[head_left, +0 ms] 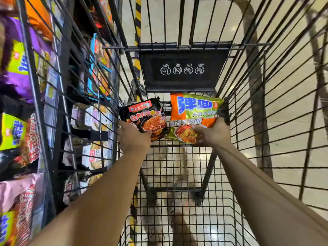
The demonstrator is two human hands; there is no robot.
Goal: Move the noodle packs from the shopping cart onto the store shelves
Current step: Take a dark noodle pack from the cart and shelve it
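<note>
Both arms reach down into the shopping cart (pixel 179 167). Left hand (pixel 132 136) grips the black noodle pack (pixel 148 116) by its near edge, fingers tucked underneath, hidden. Right hand (pixel 215 132) clutches the orange-and-green noodle pack (pixel 192 112) just beside it, covering its lower corner. Beyond, the black child-seat flap (pixel 182 68). Store shelves (pixel 23 86) left, blurred behind wire.

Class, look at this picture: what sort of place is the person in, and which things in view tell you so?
Most likely a supermarket aisle. A wire shopping cart fills the view, shelves on the left are stocked with packaged noodles, and each hand holds a noodle pack: a black pack and an orange-green pack.
</note>
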